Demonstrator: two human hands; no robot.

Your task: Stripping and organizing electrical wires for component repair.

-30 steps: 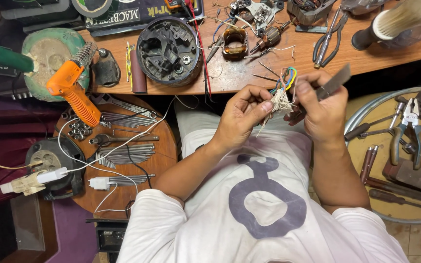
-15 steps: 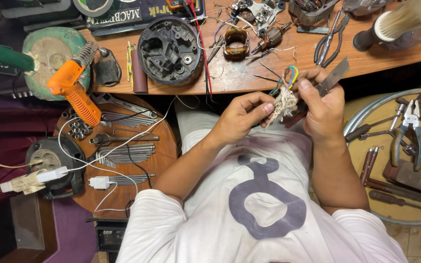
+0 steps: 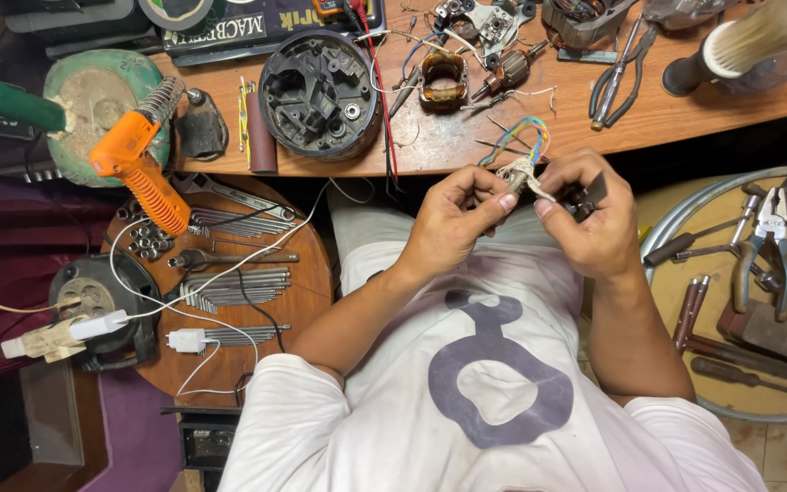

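Mid-frame, below the tabletop point(image 3: 667, 114) edge: left hand point(image 3: 453, 223) and right hand point(image 3: 594, 223) together pinch a pale-wrapped wire bundle point(image 3: 519, 173); coloured leads still loose above. Wrapping appears underway, unfinished. Motor housing point(image 3: 319, 93) lies open.

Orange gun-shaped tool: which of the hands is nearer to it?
Left. The left hand is right of the orange tool, pinching the wire bundle; the right hand lies farther right.

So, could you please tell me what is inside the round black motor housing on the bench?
The round black motor housing lies open, showing black moulded ribs and a small metal bearing. Whatever sits beneath those ribs is hidden.
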